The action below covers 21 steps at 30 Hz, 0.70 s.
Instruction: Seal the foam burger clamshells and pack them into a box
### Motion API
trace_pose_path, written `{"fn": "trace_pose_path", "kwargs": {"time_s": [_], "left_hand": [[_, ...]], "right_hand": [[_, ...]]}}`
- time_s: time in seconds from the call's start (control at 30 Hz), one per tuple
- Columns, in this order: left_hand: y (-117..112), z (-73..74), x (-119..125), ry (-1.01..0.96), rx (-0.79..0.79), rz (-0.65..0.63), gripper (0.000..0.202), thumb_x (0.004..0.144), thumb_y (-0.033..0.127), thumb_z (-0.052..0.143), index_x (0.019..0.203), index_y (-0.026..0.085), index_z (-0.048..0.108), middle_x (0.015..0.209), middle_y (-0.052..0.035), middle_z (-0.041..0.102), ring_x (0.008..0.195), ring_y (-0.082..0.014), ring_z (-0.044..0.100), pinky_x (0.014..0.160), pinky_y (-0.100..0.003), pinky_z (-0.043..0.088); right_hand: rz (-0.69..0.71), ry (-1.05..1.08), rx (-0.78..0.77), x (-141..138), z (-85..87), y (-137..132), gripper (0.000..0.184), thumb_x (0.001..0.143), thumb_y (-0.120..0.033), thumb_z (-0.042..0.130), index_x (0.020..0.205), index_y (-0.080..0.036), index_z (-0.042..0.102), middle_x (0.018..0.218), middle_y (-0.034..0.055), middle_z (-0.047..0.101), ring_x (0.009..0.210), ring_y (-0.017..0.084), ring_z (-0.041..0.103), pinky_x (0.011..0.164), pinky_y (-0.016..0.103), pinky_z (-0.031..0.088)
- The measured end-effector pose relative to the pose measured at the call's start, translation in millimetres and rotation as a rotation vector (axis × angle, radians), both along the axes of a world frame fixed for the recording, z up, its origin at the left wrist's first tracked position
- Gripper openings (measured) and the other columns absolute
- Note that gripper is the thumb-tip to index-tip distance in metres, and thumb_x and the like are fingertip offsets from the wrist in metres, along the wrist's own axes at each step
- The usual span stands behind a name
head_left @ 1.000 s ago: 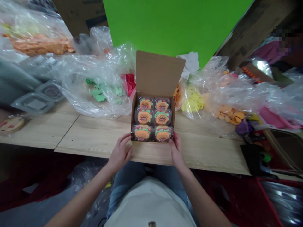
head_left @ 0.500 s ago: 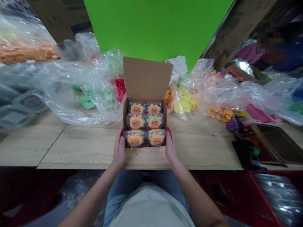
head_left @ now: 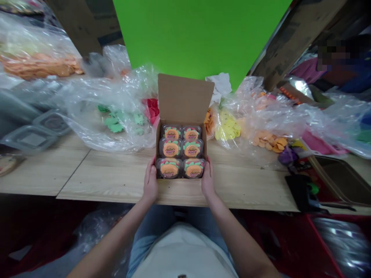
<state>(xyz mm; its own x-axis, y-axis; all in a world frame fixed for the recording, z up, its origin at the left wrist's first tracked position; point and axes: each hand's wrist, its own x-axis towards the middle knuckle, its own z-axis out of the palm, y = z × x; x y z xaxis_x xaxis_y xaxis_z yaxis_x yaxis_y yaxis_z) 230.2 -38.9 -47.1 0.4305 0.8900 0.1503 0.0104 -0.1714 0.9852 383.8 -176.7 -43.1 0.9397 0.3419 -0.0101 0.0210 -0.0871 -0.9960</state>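
Left hand [head_left: 150, 182] and right hand [head_left: 208, 179] pressed against opposite sides of an open cardboard box [head_left: 185, 98], each grip closed on the box; six clear cookie tubs [head_left: 181, 152] inside; box on the wooden tabletop [head_left: 110, 177], near its front edge.

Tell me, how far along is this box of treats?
Six clear tubs already fill the cardboard box, two across and three deep. In hand: the box, held at its sides by the left hand and right hand. Its lid stands open, so closing it looks left. Green cutouts and yellow cutouts lie bagged on the table.
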Motion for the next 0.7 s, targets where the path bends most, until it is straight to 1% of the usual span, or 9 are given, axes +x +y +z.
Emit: {"fn": "trace_pose_path", "kwargs": {"time_s": [0.1, 0.2, 0.27, 0.33, 0.37, 0.47, 0.57, 0.63, 0.7], "left_hand": [[39.5, 29.6, 7.4, -0.066, -0.067, -0.068, 0.043, 0.089, 0.043, 0.036, 0.124, 0.020, 0.044, 0.130, -0.0104, 0.048, 0.120, -0.0205, 0.044, 0.099, -0.039, 0.037], [99.1, 94.0, 42.3, -0.094, 0.042, -0.064, 0.048, 0.085, 0.043, 0.046, 0.125, 0.017, 0.040, 0.136, -0.0119, 0.040, 0.126, -0.0215, 0.036, 0.101, -0.038, 0.033], [132.8, 142.7, 71.2, -0.125, 0.072, -0.167, 0.049, 0.090, 0.045, 0.032, 0.131, 0.018, 0.031, 0.143, -0.0098, 0.031, 0.129, -0.0190, 0.031, 0.100, -0.037, 0.034], [153.3, 178.9, 92.8, -0.103, 0.068, -0.309, 0.059, 0.091, 0.049, 0.010, 0.120, 0.013, 0.046, 0.131, -0.0121, 0.047, 0.119, -0.0203, 0.044, 0.091, -0.038, 0.041], [158.4, 189.2, 98.5, -0.078, 0.059, -0.380, 0.069, 0.090, 0.051, 0.002, 0.108, 0.010, 0.054, 0.119, -0.0137, 0.056, 0.110, -0.0212, 0.052, 0.086, -0.039, 0.044], [160.1, 191.7, 97.8, -0.015, 0.049, -0.518, 0.076, 0.087, 0.054, -0.004, 0.071, 0.013, 0.058, 0.085, -0.0132, 0.067, 0.083, -0.0201, 0.062, 0.076, -0.040, 0.049], [153.2, 174.0, 90.3, 0.079, 0.085, -0.582, 0.067, 0.086, 0.057, 0.001, 0.066, 0.018, 0.052, 0.064, -0.0081, 0.063, 0.066, -0.0180, 0.061, 0.069, -0.038, 0.050], [148.4, 163.3, 93.5, 0.190, 0.140, -0.636, 0.052, 0.081, 0.062, 0.030, 0.073, 0.017, 0.055, 0.062, -0.0058, 0.062, 0.063, -0.0190, 0.060, 0.065, -0.038, 0.050], [145.2, 155.1, 104.1, 0.305, 0.304, -0.656, 0.046, 0.063, 0.058, 0.062, 0.085, 0.017, 0.060, 0.078, -0.0074, 0.065, 0.076, -0.0229, 0.061, 0.072, -0.039, 0.049]], "right_hand": [[0.029, 0.029, 0.033, 0.6, 1.6, -1.5, 0.053, 0.086, -0.051, 0.036, 0.126, -0.018, 0.044, 0.133, 0.0065, 0.046, 0.122, 0.016, 0.042, 0.101, 0.033, 0.036], [-0.005, 0.079, 0.100, 0.4, -0.2, 2.3, 0.051, 0.084, -0.051, 0.038, 0.123, -0.019, 0.048, 0.129, 0.0051, 0.050, 0.119, 0.017, 0.045, 0.100, 0.034, 0.037], [-0.035, 0.117, 0.143, -1.3, -1.4, 6.2, 0.051, 0.083, -0.051, 0.039, 0.121, -0.019, 0.050, 0.126, 0.0052, 0.053, 0.115, 0.018, 0.049, 0.097, 0.035, 0.040], [-0.064, 0.152, 0.170, -4.0, -1.3, 8.0, 0.051, 0.082, -0.051, 0.040, 0.120, -0.019, 0.050, 0.123, 0.0058, 0.055, 0.112, 0.019, 0.051, 0.093, 0.035, 0.043], [-0.068, 0.165, 0.181, -5.3, -0.7, 7.8, 0.051, 0.082, -0.051, 0.041, 0.121, -0.019, 0.049, 0.123, 0.0061, 0.055, 0.112, 0.019, 0.052, 0.091, 0.035, 0.044], [-0.046, 0.159, 0.182, -7.8, 2.0, 3.8, 0.049, 0.082, -0.050, 0.043, 0.121, -0.020, 0.048, 0.123, 0.0058, 0.055, 0.112, 0.019, 0.051, 0.091, 0.033, 0.045], [-0.025, 0.142, 0.166, -7.0, 5.3, 0.0, 0.047, 0.082, -0.050, 0.043, 0.119, -0.021, 0.049, 0.122, 0.0050, 0.055, 0.112, 0.018, 0.051, 0.090, 0.031, 0.045], [-0.033, 0.143, 0.170, -5.4, 7.1, -0.5, 0.045, 0.083, -0.048, 0.042, 0.117, -0.021, 0.049, 0.119, 0.0049, 0.057, 0.109, 0.017, 0.054, 0.087, 0.030, 0.047], [-0.043, 0.137, 0.173, -4.8, 7.7, 0.5, 0.043, 0.083, -0.048, 0.043, 0.115, -0.021, 0.050, 0.116, 0.0051, 0.059, 0.106, 0.018, 0.055, 0.086, 0.031, 0.047]]}}
